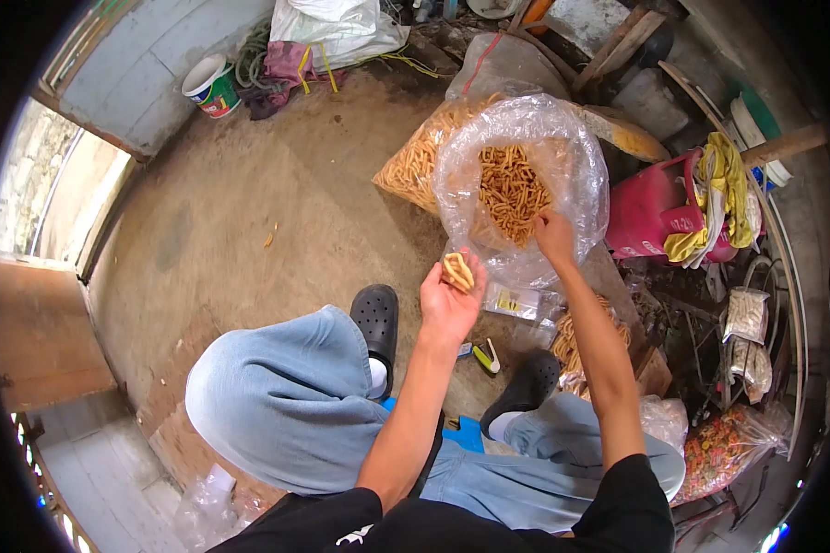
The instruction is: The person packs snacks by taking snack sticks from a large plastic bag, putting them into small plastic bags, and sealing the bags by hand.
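Observation:
My left hand (451, 297) is palm up, its fingers curled around a few pale fried snack sticks (457, 271). A large clear plastic bag (454, 172) stands in front of me, its mouth rolled wide. Inside it lies a heap of brown fried snack sticks (512, 189). My right hand (553, 238) reaches over the near right rim and touches the edge of the heap. Its fingers are drawn together, and what they pinch is hidden. Just below the bag lies a clear packet with a white and yellow label (514, 300).
Behind the open bag leans another filled snack bag (415, 158). A pink gas cylinder (644, 214) draped with yellow cloth stands at right. A green stapler (486, 358) lies between my shoes, near more snack sticks (576, 346). A paint bucket (212, 86) sits by the wall.

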The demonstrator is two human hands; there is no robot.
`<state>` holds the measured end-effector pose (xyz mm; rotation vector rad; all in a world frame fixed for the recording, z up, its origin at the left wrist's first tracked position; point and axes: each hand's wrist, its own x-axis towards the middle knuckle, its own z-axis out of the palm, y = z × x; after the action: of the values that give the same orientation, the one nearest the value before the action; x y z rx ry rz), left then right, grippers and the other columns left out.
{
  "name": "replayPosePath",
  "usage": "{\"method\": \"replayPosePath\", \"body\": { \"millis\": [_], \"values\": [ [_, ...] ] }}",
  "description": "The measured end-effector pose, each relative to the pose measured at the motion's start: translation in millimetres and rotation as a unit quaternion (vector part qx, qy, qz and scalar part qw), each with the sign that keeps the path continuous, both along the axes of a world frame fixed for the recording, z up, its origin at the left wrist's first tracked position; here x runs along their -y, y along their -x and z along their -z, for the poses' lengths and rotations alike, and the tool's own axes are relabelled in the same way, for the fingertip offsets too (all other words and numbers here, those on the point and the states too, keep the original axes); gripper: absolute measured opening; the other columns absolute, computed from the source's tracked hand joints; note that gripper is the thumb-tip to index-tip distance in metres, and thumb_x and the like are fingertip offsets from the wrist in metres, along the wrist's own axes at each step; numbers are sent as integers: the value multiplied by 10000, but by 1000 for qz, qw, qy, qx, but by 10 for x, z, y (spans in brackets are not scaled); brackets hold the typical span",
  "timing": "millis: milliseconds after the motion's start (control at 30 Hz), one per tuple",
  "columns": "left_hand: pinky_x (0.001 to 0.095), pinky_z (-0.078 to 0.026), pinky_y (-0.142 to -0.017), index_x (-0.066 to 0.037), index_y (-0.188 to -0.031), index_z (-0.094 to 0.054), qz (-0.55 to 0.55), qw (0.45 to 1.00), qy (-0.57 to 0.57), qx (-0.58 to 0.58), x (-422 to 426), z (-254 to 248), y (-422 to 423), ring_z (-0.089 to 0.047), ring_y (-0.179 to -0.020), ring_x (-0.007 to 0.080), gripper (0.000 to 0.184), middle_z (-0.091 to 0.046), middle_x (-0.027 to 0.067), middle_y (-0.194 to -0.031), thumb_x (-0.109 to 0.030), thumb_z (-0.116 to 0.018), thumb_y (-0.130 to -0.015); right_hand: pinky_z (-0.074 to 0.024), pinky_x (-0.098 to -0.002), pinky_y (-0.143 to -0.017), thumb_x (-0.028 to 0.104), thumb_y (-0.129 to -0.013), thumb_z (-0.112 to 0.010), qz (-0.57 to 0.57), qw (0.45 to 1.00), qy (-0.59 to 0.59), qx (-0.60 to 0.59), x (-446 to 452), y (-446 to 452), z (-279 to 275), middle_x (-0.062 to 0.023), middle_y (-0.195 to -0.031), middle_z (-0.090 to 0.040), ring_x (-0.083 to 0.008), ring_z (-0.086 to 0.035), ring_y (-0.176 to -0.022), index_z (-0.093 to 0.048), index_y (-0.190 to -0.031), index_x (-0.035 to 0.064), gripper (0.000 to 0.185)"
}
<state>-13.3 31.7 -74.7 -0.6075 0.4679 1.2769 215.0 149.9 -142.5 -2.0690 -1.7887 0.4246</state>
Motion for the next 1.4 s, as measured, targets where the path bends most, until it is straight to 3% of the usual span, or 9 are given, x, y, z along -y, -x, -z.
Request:
{"method": "replayPosePath", "body": {
  "millis": [67, 133, 233, 433, 567, 733, 900, 1133, 1400],
  "values": [
    [422, -483, -951, 6, -1189, -499, -22, 1000, -3, 14, -13, -138, -30, -573, -1042, 250, 363, -593, 114, -1145, -243, -296, -1021, -504, -409, -697, 220, -838, -599, -12, 999, -31, -23, 41, -20, -194, -177, -814, -680, -332, -662, -758, -690, -954, 33, 238],
    [430, -473, -971, 14, -1194, -490, -24, 999, -31, 26, -4, -165, -44, -572, -1057, 256, 363, -587, 122, -1160, -238, -292, -1024, -467, -315, -578, 223, -855, -636, 26, 973, -20, -230, 201, 0, -425, -91, -766, -689, -176, -620, -621, -684, -969, 6, 249],
    [440, -450, -1010, 25, -1208, -474, -25, 996, -72, 41, -12, -224, -66, -558, -1112, 265, 366, -578, 132, -1191, -233, -288, -1028, -385, -216, -492, 204, -878, -643, 71, 920, -2, -385, 498, 66, -905, -16, -752, -668, -42, -508, -565, -677, -995, -13, 249],
    [437, -457, -1016, 11, -1214, -484, -15, 992, -124, 22, 73, -502, -95, -532, -1177, 265, 371, -560, 124, -1237, -265, -321, -1027, -318, -161, -459, 126, -889, -629, 67, 856, -57, -510, 1216, 289, -1940, -22, -770, -663, -9, -465, -555, -674, -1017, -6, 189],
    [432, -460, -1018, 6, -1248, -465, -12, 986, -166, 27, 152, -679, -71, -505, -1218, 265, 370, -536, 123, -1279, -256, -324, -1028, -320, -162, -461, 132, -883, -640, 20, 871, -52, -488, 1601, 348, -2320, -17, -781, -669, -2, -459, -560, -674, -1029, -2, 201],
    [444, -437, -1037, 7, -1298, -431, 1, 981, -192, 40, 218, -826, -73, -470, -1254, 277, 383, -498, 133, -1324, -241, -322, -1026, -431, -171, -617, 46, -879, -638, -15, 880, -40, -473, 1835, 519, -2531, -14, -833, -669, -42, -592, -767, -680, -1029, -9, 165],
    [431, -463, -1020, 10, -1269, -468, 26, 970, -235, 52, 272, -940, -106, -515, -1202, 283, 359, -528, 143, -1281, -212, -330, -1024, -418, -164, -601, 39, -863, -666, -36, 870, -108, -479, 1843, 726, -2294, -15, -856, -669, -25, -565, -743, -675, -1047, -21, 195],
    [381, -523, -946, -10, -1251, -478, 43, 964, -262, -2, 343, -1028, -107, -544, -1161, 240, 332, -553, 128, -1234, -208, -340, -1022, -399, -185, -533, 33, -816, -703, -79, 923, -224, -304, 1805, 893, -2154, -30, -836, -653, -35, -516, -640, -717, -1025, 64, 212],
    [374, -541, -908, -53, -1231, -478, 42, 946, -285, -148, 405, -1119, -145, -567, -1129, 225, 281, -558, 106, -1229, -207, -396, -1011, -450, -250, -598, -30, -734, -730, -118, 915, -328, -206, 1814, 909, -2001, -46, -827, -623, -157, -555, -699, -723, -933, 52, 216]
  ]
}}
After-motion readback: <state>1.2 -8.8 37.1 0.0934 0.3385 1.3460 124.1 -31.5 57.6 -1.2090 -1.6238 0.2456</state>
